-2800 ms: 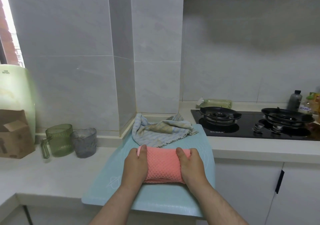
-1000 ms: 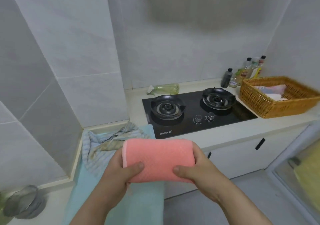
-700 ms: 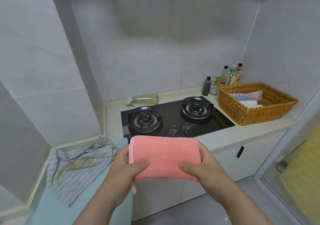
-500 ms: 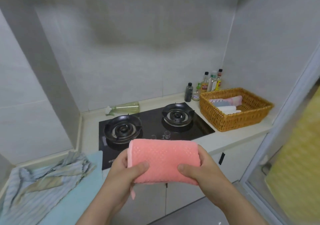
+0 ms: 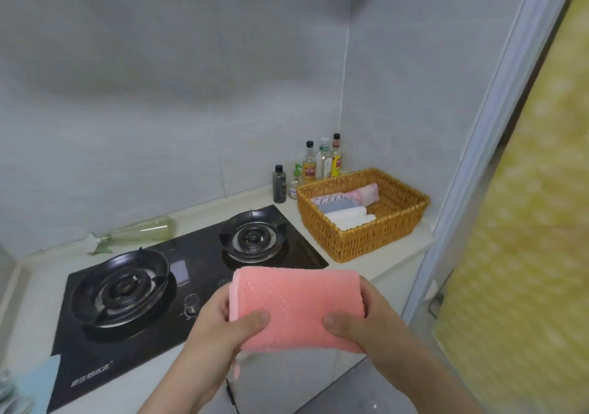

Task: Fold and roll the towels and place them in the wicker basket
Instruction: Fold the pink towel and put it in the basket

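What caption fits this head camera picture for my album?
Both hands, left hand and right hand, carry a rolled pink towel toward the wicker basket.

A home kitchen: a black two-burner gas stove (image 5: 178, 289) set into a pale counter (image 5: 382, 263), grey tiled walls (image 5: 159, 94), sauce bottles (image 5: 322, 161) in the far corner.
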`<state>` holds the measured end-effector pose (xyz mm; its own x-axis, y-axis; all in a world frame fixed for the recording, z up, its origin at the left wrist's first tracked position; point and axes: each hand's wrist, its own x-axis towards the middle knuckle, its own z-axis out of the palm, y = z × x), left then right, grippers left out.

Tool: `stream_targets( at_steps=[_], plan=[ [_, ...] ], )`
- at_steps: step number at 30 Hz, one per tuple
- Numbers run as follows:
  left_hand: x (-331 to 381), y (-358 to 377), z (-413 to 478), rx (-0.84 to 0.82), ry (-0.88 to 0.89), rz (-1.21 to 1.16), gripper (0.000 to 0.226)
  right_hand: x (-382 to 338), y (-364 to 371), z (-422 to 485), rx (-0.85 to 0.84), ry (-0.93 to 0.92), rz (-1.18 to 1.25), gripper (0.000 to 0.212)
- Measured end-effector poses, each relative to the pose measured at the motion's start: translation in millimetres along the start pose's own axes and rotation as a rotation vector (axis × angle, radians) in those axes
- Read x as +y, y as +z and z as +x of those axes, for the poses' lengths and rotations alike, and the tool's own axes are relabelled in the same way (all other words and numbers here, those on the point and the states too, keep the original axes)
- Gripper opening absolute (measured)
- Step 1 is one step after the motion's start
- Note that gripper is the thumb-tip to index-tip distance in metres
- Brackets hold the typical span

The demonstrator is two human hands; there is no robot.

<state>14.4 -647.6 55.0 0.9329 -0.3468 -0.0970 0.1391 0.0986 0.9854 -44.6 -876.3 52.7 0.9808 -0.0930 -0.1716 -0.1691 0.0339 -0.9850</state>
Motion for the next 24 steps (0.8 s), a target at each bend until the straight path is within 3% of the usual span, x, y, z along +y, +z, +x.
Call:
stream_targets(
  at_steps=[4,14,24],
  plan=[
    [-7,20,68,-0.02,0.0,0.007,0.057,-7,-40,57,0.015,-0.012,-0.048,0.069],
    [-3,55,249,0.009,-0.071,0.024,0.069,-42,-121,214,0.073,0.023,-0.139,0.071],
    [5,97,350,-0.052,-0.09,0.125,0.063,-53,-197,301,0.042,0.026,-0.134,0.065]
  ],
)
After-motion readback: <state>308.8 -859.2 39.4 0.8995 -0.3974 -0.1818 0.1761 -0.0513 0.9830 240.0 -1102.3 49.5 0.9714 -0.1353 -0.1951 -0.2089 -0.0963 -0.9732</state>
